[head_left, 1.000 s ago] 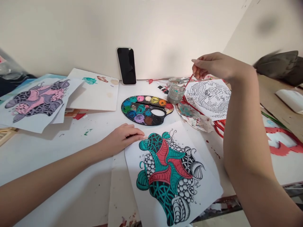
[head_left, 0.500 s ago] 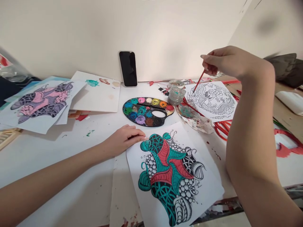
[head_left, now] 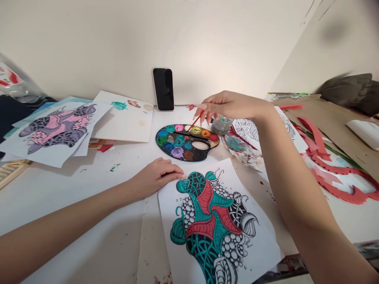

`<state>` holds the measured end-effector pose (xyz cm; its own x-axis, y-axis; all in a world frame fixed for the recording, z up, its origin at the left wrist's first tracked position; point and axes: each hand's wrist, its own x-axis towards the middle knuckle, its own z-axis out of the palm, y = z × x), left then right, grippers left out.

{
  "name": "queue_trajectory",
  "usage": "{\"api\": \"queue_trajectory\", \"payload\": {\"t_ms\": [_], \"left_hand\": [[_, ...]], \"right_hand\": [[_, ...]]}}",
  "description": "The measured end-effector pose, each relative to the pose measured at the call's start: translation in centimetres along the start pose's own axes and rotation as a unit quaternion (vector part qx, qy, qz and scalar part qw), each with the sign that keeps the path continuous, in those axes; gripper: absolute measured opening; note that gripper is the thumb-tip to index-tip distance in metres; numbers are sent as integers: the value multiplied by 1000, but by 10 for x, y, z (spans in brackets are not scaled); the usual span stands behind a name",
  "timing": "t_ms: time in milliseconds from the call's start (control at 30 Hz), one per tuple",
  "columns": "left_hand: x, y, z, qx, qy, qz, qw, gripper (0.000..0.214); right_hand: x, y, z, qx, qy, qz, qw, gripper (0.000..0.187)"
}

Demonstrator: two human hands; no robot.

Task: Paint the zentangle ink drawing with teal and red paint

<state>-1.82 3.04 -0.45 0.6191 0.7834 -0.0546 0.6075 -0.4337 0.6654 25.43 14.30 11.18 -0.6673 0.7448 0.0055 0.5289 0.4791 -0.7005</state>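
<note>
My right hand (head_left: pixel 213 106) pinches a thin red paintbrush (head_left: pixel 195 120), its tip down at the white and yellow paints of the oval palette (head_left: pixel 204 154). Below, a patterned drawing (head_left: pixel 210 221) lies on the table, partly coloured teal and red, with other parts black and white. My left hand (head_left: pixel 161 175) rests flat at the drawing's upper left edge, fingertips touching the paper, gripping nothing. A dark brush (head_left: pixel 189 134) lies across the palette. Partly behind my right hand stands a clear jar of murky water (head_left: pixel 222 126).
A phone (head_left: pixel 164 90) leans on the wall. To the left are a pink and purple drawing (head_left: pixel 59 126) and a paint-smeared board (head_left: pixel 127 124). On the right lie a stained cloth (head_left: pixel 244 152), a dragon drawing (head_left: pixel 247 128) partly behind my arm, and red paper strips (head_left: pixel 340 169).
My right hand has moved left with the paintbrush, from over the dragon drawing and jar area to the palette. My left hand stays at the drawing's edge. The view has shifted slightly.
</note>
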Motion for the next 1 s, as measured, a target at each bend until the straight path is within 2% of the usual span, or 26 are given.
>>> {"api": "queue_trajectory", "payload": {"t_ms": [167, 400, 567, 800, 1000], "left_hand": [[1, 2, -2, -10, 8, 5, 1000, 38], [1, 4, -3, -26, 1, -29, 999, 37], [1, 5, -4, -12, -8, -19, 1000, 46], [2, 4, -4, -10, -13, -14, 1000, 49], [2, 3, -3, -28, -19, -12, 999, 42]], "right_hand": [[6, 2, 9, 28, -49, -4, 998, 39], [27, 17, 35, -4, 25, -104, 994, 45], [37, 21, 50, -74, 30, -77, 994, 41], [37, 22, 51, -60, 32, -77, 995, 43], [40, 29, 55, -37, 24, -82, 996, 44]]}}
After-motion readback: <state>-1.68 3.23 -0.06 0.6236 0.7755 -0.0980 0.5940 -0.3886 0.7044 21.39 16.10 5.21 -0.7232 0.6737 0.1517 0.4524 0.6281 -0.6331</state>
